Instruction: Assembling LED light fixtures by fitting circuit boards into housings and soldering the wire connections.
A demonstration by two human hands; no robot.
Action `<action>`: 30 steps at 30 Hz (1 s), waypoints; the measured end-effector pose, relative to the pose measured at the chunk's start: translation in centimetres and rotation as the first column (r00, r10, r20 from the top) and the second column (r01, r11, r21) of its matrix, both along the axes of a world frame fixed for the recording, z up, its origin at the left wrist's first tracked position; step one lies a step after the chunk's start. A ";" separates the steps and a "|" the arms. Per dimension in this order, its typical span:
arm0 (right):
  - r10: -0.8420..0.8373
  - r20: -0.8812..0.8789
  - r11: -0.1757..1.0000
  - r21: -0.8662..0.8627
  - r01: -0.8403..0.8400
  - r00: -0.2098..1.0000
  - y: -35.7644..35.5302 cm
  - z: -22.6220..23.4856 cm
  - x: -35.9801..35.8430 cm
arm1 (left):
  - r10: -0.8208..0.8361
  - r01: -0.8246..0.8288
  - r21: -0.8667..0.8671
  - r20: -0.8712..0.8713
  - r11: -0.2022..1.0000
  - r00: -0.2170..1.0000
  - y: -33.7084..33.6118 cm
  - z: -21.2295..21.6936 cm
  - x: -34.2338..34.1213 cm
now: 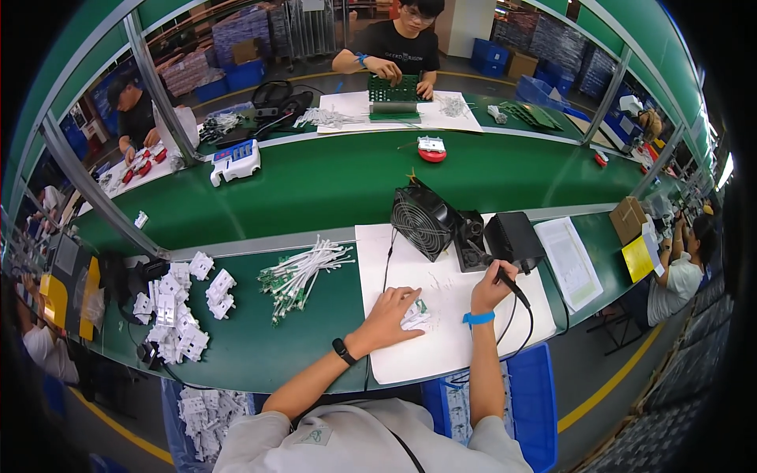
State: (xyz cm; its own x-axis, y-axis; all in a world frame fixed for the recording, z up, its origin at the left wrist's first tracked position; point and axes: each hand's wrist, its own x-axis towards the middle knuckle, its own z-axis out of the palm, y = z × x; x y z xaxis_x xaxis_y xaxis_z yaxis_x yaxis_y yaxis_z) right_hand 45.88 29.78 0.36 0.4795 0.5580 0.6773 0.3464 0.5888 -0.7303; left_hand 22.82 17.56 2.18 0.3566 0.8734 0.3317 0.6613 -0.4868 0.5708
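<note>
My left hand (391, 322) rests on the white paper sheet (386, 359), thumb and fingers curved around a small white plastic housing (415, 317) with a bit of green circuit board (421, 304). The palm hides part of that housing. Raised to the right of it, my right hand (490, 293) is closed on the dark handle of a soldering iron (516, 287), whose cord hangs down past the wrist. The iron's tip is hard to make out near the dark holder (471, 246). Left of the sheet lies a bundle of white wires with green boards (303, 272).
A black fan (422, 222) and a black box (514, 241) stand behind my hands. White housings (177, 315) are heaped at left. Blue bins (532, 402) sit below the table edge. Across the green conveyor (331, 177), a person handles a green board (394, 88).
</note>
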 end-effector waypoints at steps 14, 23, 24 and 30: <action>0.155 -0.137 0.984 -0.071 -0.166 0.978 -4.6 1.3 0.1 | 0.060 -0.058 0.051 -0.032 0.997 0.998 -0.9 -0.5 -1.5; 0.331 -0.325 0.895 -0.188 -0.403 0.886 -7.7 -1.2 -1.2 | 0.031 -0.025 0.088 -0.065 0.996 0.997 -0.8 -0.7 -1.5; 0.328 -0.326 0.895 -0.192 -0.402 0.886 -7.8 -1.3 -1.2 | 0.035 -0.020 0.126 -0.113 0.992 0.993 -0.9 -0.7 -1.5; 0.426 -0.280 0.828 -0.262 -0.496 0.860 -7.8 -2.3 -1.1 | 0.028 -0.007 0.141 -0.149 0.990 0.988 -0.7 -0.7 -1.5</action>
State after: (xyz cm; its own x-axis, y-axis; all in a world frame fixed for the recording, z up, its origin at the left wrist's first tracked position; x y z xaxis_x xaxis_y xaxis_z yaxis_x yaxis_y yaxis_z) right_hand 44.81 21.94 -1.93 0.2172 0.9132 0.3449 -0.0813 0.3691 -0.9258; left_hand 21.36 16.89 1.46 0.3967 0.8287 0.3949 0.7437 -0.5423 0.3909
